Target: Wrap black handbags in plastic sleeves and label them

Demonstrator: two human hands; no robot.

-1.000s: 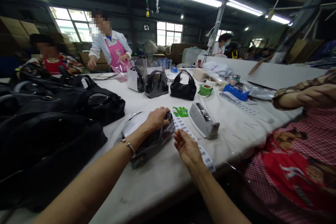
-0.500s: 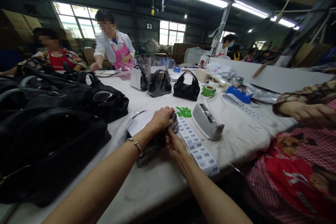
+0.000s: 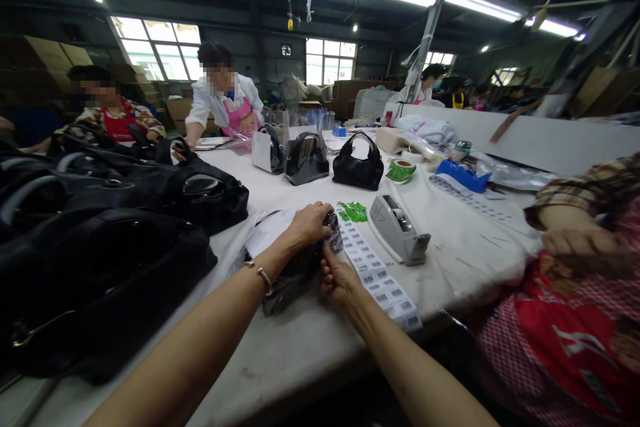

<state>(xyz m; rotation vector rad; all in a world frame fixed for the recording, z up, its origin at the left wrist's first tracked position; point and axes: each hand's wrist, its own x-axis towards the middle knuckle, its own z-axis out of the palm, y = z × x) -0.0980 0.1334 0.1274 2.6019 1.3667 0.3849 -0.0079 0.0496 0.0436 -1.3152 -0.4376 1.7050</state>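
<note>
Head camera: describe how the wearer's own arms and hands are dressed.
Both forearms are bare, with no sleeves in view and no gloves. The left hand has a thin silver-coloured bangle at its wrist. The right hand shows no jewellery or watch.

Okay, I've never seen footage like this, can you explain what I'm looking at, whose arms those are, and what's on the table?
The view comes from one camera worn on a person's head, looking down at their own bare arms. Their left hand presses on a dark item in a clear plastic bag, and their right hand touches its edge. Beside them on the white table lie a sheet of barcode labels, a grey tape dispenser, green tags and black handbags. Other people work around the table.
</note>
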